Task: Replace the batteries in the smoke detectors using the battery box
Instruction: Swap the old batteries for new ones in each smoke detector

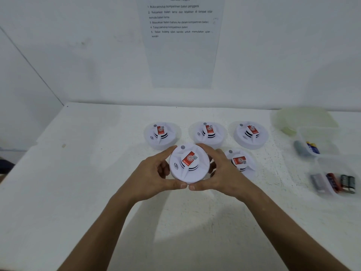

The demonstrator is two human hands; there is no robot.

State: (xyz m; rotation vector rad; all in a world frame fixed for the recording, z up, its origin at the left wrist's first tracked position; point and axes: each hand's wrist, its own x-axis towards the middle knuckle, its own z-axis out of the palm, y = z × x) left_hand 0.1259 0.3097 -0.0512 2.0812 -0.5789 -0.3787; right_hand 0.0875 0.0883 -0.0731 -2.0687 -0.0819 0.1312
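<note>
Gripping smoke detector (188,165) with left hand (154,177), right hand (220,173) over white table (78,192); white wall (78,55) behind.

Instruction sheet (180,42) on wall; perhaps laminated.

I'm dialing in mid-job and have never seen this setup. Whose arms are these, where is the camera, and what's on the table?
No machine here: one picture, from a camera worn on a person's head, looking down at their bare arms. The left hand and right hand grip one white smoke detector by its rim, face up. Four more detectors sit on the white table behind and beside it. At far right a clear compartment box holds batteries; its lid seems to lie behind it. An instruction sheet hangs on the wall.
</note>
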